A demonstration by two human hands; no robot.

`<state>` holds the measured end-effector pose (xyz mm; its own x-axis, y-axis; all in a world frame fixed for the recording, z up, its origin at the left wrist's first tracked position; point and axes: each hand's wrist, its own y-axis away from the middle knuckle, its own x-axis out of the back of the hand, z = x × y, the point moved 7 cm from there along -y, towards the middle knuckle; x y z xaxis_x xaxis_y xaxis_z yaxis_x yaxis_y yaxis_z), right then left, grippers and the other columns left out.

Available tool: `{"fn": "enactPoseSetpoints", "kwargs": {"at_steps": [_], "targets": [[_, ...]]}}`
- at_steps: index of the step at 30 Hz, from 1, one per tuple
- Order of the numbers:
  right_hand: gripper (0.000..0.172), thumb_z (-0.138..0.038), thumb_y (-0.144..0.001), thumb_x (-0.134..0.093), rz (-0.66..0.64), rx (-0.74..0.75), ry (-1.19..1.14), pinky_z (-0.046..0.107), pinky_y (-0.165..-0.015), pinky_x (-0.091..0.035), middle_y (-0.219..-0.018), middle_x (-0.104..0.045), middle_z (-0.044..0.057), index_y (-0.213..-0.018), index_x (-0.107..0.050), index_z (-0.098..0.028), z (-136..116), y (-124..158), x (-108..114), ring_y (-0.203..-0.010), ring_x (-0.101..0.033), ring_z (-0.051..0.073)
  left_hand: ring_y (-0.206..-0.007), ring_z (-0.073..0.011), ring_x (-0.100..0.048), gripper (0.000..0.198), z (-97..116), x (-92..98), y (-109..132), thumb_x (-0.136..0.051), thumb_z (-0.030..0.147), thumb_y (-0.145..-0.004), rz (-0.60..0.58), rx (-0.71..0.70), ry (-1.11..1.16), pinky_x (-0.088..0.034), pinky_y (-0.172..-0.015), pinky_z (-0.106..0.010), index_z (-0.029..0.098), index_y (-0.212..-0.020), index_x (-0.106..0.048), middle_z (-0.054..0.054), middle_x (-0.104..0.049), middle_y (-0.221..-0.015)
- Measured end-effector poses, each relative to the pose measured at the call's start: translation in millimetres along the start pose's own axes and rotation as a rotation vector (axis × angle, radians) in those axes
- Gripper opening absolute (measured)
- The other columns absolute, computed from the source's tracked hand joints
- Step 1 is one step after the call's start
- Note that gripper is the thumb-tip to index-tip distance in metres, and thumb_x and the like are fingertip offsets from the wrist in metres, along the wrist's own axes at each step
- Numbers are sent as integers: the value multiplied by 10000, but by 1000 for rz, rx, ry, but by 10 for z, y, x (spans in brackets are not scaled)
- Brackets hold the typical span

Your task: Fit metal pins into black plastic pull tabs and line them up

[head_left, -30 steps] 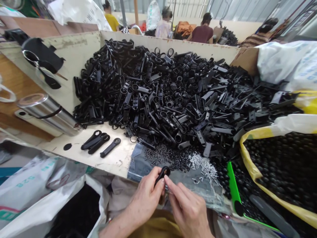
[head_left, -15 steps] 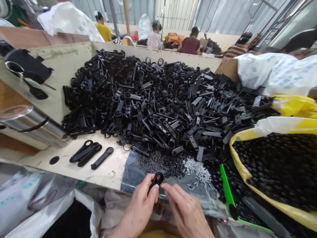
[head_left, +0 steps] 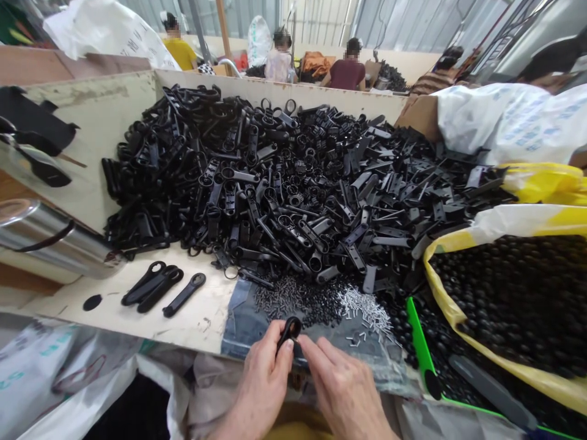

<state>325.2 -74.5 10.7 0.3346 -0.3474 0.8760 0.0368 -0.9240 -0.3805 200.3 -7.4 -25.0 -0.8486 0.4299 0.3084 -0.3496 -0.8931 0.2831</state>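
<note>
My left hand (head_left: 266,370) is closed round a black plastic handle with a ring end (head_left: 290,330), held up over the table's front edge. Close against that ring, my right hand (head_left: 337,373) has thumb and forefinger pinched together; whatever they hold is too small to make out. Beyond the hands, on a dark blue mat (head_left: 243,318), lie small dark screws (head_left: 277,296), tiny black pieces (head_left: 318,308) and silvery pins (head_left: 364,311). Several finished-looking black handles (head_left: 183,294) rest on the pale board to the left.
A big heap of black plastic parts (head_left: 284,183) fills the tray behind. To the right stand a yellow-rimmed sack of black balls (head_left: 513,299) and a green-edged tray (head_left: 419,342). A steel flask (head_left: 55,238) lies at left. Several people sit farther back.
My right fingertips have come closer to the ring end and now touch or nearly touch it. The whole view has shifted slightly; the left hand keeps its hold on the handle.
</note>
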Motion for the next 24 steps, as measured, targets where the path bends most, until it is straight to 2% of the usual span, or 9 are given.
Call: {"fn": "enactPoseSetpoints", "kwargs": {"at_steps": [6, 11, 14, 17, 21, 24], "targets": [[351, 23, -944, -400, -16, 58, 113, 273, -465, -427, -764, -701, 21, -1162, -619, -143, -105, -53, -14, -557, -679, 153, -763, -266, -653, 205, 23, -44, -23, -446, 379, -955, -6, -8, -98, -440, -694, -349, 237, -959, -594, -54, -679, -794], [398, 71, -807, -527, -45, 56, 188, 304, -420, -441, -756, -693, 37, -1161, -608, -89, -181, -63, -135, -540, -675, 190, -868, -315, -706, 200, 12, -26, -55, -438, 373, -926, 23, 12, -140, -470, -771, -398, 248, -966, -590, -99, -756, -914], [361, 57, -782, -583, -107, 46, 256, 319, -403, -468, -775, -704, 64, -1114, -618, -81, -263, -107, -170, -545, -684, 223, -927, -347, -716, 263, -69, -2, -77, -438, 424, -921, 17, 13, -182, -478, -825, -429, 249, -1023, -607, -108, -778, -933], [266, 14, -803, -631, -226, 10, 248, 322, -406, -479, -797, -711, 61, -1029, -625, -127, -275, -171, -155, -560, -689, 234, -924, -350, -720, 283, -191, -18, -127, -546, 495, -865, -28, 34, -176, -488, -807, -400, 273, -1016, -636, -69, -786, -857], [175, -101, -852, -675, -358, -159, 19, 279, -510, -512, -832, -753, -6, -986, -660, -212, -59, -130, 43, -621, -722, 203, -945, -311, -709, 299, -127, 18, -151, -707, 514, -757, 80, -40, -27, -501, -765, -322, 296, -960, -687, -20, -789, -927], [167, -152, -952, -619, -272, -207, -156, 227, -669, -538, -898, -798, -32, -1036, -718, -258, 190, -71, 397, -773, -759, 168, -716, -228, -645, 409, -31, 74, -98, -830, 521, -635, 146, 23, 175, -475, -602, -263, 250, -915, -706, 12, -702, -738]]}}
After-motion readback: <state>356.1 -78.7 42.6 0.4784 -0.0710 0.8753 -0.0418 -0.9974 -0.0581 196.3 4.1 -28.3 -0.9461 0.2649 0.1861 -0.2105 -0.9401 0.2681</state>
